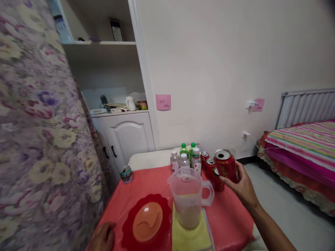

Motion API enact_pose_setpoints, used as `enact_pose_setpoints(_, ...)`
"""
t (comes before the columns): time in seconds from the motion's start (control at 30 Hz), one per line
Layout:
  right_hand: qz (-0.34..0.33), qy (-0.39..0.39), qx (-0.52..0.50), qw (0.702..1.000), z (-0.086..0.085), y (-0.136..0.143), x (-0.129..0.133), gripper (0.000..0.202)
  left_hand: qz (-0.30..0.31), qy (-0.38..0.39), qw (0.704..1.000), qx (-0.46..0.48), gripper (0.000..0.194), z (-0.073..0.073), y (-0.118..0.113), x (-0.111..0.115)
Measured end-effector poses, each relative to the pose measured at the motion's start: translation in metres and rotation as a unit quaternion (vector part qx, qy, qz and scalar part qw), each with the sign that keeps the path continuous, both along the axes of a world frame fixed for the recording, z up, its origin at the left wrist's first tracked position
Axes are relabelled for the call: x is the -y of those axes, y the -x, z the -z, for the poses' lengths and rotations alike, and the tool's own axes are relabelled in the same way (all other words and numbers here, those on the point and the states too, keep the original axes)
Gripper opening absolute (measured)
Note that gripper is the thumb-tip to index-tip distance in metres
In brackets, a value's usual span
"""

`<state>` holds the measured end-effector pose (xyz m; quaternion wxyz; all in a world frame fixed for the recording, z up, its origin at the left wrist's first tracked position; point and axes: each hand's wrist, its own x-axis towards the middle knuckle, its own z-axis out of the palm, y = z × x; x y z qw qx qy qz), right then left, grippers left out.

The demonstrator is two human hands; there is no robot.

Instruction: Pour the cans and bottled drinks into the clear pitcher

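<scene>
roughly, a bed [306, 141] is seen well to the right of the right hand [242, 184], and a cabinet [129, 136] well beyond the left hand [103, 237]. between the hands a table [149, 177] is spread with red cloth. left of the right hand, and nearer the body, a yellow mat [180, 240] is laid, with a translucent jug [187, 200] stood upright on it, its handle turned toward the right-hand side. a red plate [127, 223] with an orange middle is set just right of the left hand.

by the right hand a red can [225, 169] is gripped, the hand opened only to its width. it is held up beyond and to the right of the jug, which the right hand is clearly nearer; its long axis is close to upright, the opened lid uppermost. the left hand is rested at the table's near edge, loosely curled; nothing is seen in it, though how far it is open cannot be told.

bottles [175, 162] are grouped ahead and left of the right hand, with smaller-looking cans [210, 168] just beside its grip. far ahead of the left hand, a green can [127, 175] is placed.
</scene>
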<state>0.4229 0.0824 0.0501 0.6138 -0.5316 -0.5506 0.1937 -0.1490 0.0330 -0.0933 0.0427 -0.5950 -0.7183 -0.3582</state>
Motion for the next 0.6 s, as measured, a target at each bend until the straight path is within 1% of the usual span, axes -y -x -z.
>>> enact_pose_setpoints(0.13,-0.014,-0.025,0.05,0.998,-0.038,0.012,-0.012,0.075,-0.001,-0.014,1.0,-0.004,0.025,0.0,-0.002,0.002)
enact_pose_setpoints(0.2,-0.021,-0.045,0.072,0.996,-0.05,0.019,-0.018,0.072,-0.002,-0.022,1.0,-0.007,0.025,0.001,-0.001,0.002)
enact_pose_setpoints(0.23,-0.024,-0.054,0.084,0.995,-0.053,0.022,-0.021,0.071,0.0,-0.024,1.0,-0.009,0.025,0.001,-0.001,0.002)
enact_pose_setpoints(0.33,-0.031,-0.082,0.126,0.988,-0.054,0.029,-0.026,0.069,0.004,-0.028,0.999,-0.014,0.024,0.002,0.0,0.003)
enact_pose_setpoints(0.5,-0.059,-0.119,0.184,0.974,-0.043,0.035,-0.028,0.064,0.0,-0.03,0.999,-0.014,0.024,0.0,-0.001,0.005)
enact_pose_setpoints(0.6,-0.068,-0.145,0.208,0.965,-0.039,0.035,-0.027,0.065,0.0,-0.032,0.999,-0.011,0.024,-0.003,-0.003,0.006)
